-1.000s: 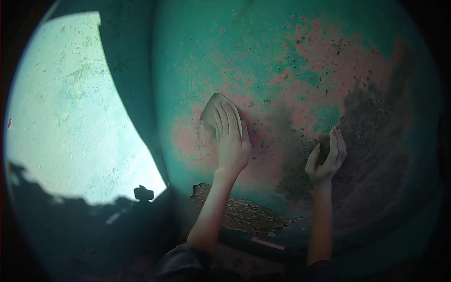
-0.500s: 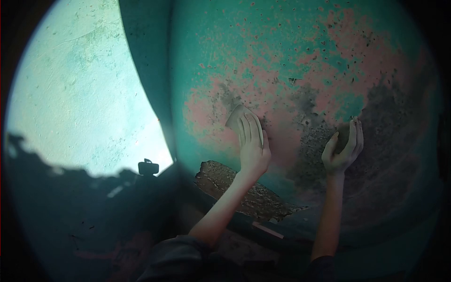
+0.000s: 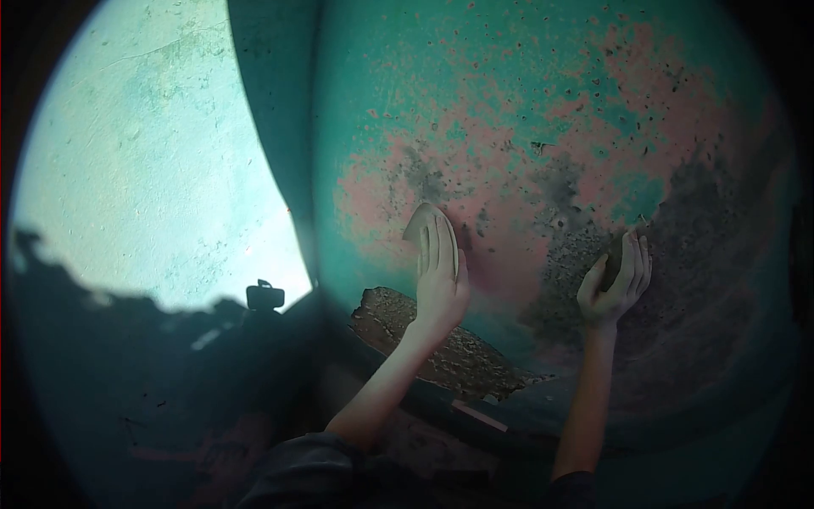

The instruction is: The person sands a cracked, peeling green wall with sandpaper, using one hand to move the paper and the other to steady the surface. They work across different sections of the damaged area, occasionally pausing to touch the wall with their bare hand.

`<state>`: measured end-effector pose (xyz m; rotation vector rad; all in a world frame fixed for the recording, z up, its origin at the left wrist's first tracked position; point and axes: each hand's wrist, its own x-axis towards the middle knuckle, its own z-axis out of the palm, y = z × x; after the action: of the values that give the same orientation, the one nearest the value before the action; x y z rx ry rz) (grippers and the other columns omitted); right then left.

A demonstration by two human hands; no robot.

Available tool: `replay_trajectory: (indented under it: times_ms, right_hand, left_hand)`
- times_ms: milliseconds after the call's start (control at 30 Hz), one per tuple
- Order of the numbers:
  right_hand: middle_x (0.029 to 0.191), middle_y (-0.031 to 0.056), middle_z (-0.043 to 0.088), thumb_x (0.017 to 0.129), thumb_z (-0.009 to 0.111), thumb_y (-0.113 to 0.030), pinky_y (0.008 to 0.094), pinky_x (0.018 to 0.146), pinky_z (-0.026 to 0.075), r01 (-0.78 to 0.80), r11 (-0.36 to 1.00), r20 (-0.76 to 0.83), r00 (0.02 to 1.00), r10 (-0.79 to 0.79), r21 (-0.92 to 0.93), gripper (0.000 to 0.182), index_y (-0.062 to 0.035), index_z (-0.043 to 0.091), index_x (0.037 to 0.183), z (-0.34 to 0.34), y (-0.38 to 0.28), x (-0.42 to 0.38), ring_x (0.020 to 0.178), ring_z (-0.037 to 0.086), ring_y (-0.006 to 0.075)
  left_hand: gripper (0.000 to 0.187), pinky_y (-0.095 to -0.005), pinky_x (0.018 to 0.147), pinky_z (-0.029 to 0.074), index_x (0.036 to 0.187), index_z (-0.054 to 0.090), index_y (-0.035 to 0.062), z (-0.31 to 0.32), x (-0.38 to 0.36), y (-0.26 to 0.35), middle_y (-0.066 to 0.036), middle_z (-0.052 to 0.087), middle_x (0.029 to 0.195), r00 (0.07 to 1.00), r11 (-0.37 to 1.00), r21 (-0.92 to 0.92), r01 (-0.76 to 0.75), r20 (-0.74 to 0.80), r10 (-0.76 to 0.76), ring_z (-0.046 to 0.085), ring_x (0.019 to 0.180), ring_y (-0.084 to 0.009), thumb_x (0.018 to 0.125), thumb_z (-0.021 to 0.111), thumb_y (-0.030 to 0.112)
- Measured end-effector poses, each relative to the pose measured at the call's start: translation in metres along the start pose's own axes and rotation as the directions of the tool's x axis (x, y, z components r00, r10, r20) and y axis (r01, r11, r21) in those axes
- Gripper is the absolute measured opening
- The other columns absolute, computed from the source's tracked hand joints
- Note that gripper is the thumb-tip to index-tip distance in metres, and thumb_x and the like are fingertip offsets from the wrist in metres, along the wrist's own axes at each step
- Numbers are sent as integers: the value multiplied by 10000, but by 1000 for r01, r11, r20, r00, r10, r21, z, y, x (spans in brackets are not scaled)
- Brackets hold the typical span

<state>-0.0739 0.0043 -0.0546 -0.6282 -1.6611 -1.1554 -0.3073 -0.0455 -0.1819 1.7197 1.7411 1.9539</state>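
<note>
Fingers extended and pressed together, my left hand point(image 3: 439, 284) holds a pale folded sheet of sandpaper point(image 3: 421, 220) flat against a curved green surface point(image 3: 373, 93). Around the sheet, the green paint gives way to pink and grey patches. Farther right, my right hand point(image 3: 615, 284) curls against a dark grey worn patch point(image 3: 577, 242), its thumb apart from the fingers. Between thumb and fingers shows a dark piece point(image 3: 612, 256) whose kind I cannot make out.
A rough brown bare patch point(image 3: 458, 363) with ragged edges lies below my left hand, partly behind the forearm. At left stands a brightly lit pale wall point(image 3: 153, 153), its lower part in shadow. A small light strip point(image 3: 480, 416) lies beneath the curved surface.
My left hand has slid left and slightly down over the surface with the sandpaper. The right hand has shifted a little down. The view has moved slightly.
</note>
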Motion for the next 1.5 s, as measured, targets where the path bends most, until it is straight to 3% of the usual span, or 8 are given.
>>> replay_trajectory:
  times_ms: [333, 433, 767, 833, 1033, 1133, 1233, 1500]
  right_hand:
    - [1359, 153, 610, 952, 575, -122, 474, 1144, 371, 2, 999, 19, 1000, -1, -44, 431, 6, 558, 1363, -1, -2, -1, 1315, 556, 344]
    - [1359, 149, 610, 956, 568, -120, 473, 1144, 371, -10, 999, 29, 1000, 11, -52, 405, -1, 581, 1342, -2, -5, 1, 1321, 550, 341]
    - [1370, 149, 603, 959, 560, -128, 475, 1152, 365, 1, 999, 45, 999, 1, -40, 359, -37, 638, 1296, 0, -2, 0, 1331, 534, 348]
    - [1369, 153, 604, 957, 561, -128, 476, 1153, 364, -6, 999, 49, 999, 8, -48, 354, -42, 645, 1290, -1, -3, -2, 1330, 533, 353]
    - [1366, 153, 607, 957, 561, -128, 478, 1156, 362, -9, 999, 38, 999, 11, -47, 348, -43, 650, 1282, -1, -4, 0, 1329, 536, 349]
    - [1365, 152, 607, 957, 559, -127, 481, 1154, 365, -9, 998, 34, 999, 11, -57, 347, -42, 652, 1281, -1, -4, 0, 1325, 540, 345]
    - [1363, 151, 608, 959, 557, -128, 484, 1152, 368, -9, 998, 40, 999, 12, -56, 344, -42, 653, 1278, -2, -5, 0, 1322, 541, 345]
    - [1363, 152, 608, 965, 553, -131, 486, 1152, 367, -22, 998, 33, 999, 25, -66, 337, -37, 653, 1273, -1, -5, -1, 1328, 535, 346]
  left_hand:
    - [603, -570, 1210, 195, 1609, 212, -5, -6, 18, -2, -223, 232, 1659, 998, 903, 427, 50, 1, -55, 215, 1522, -455, 1061, 400, 166]
    - [702, -671, 1170, 203, 1614, 202, 6, 6, 12, -6, -210, 208, 1672, 997, 948, 309, 69, 0, -72, 190, 1537, -444, 975, 473, 116]
    - [720, -671, 1189, 155, 1613, 149, -28, 20, 29, -13, -230, 154, 1683, 997, 959, 275, 72, -36, -65, 98, 1561, -444, 970, 447, 96]
    - [739, -680, 1187, 136, 1615, 148, -21, 10, 46, -11, -231, 144, 1684, 993, 997, 70, 33, -118, -25, 86, 1560, -455, 948, 456, 59]
    - [625, -619, 1220, 43, 1621, 158, -1, 11, 18, -10, -207, 115, 1698, 990, 957, 276, 90, 76, -115, 56, 1566, -440, 1034, 356, 79]
    - [640, -630, 1216, 28, 1630, 153, 28, 10, 25, -8, -180, 105, 1706, 995, 983, 157, 96, 25, -102, 37, 1566, -443, 1026, 360, 69]
    - [656, -656, 1204, 14, 1634, 148, 42, 6, 12, 0, -172, 100, 1709, 976, 976, 146, 162, 122, -180, 23, 1566, -448, 1015, 362, 56]
    - [722, -701, 1180, 38, 1638, 158, 66, -1, 21, -1, -157, 112, 1709, 986, 977, 178, 115, 102, -135, 28, 1560, -467, 964, 415, 28]
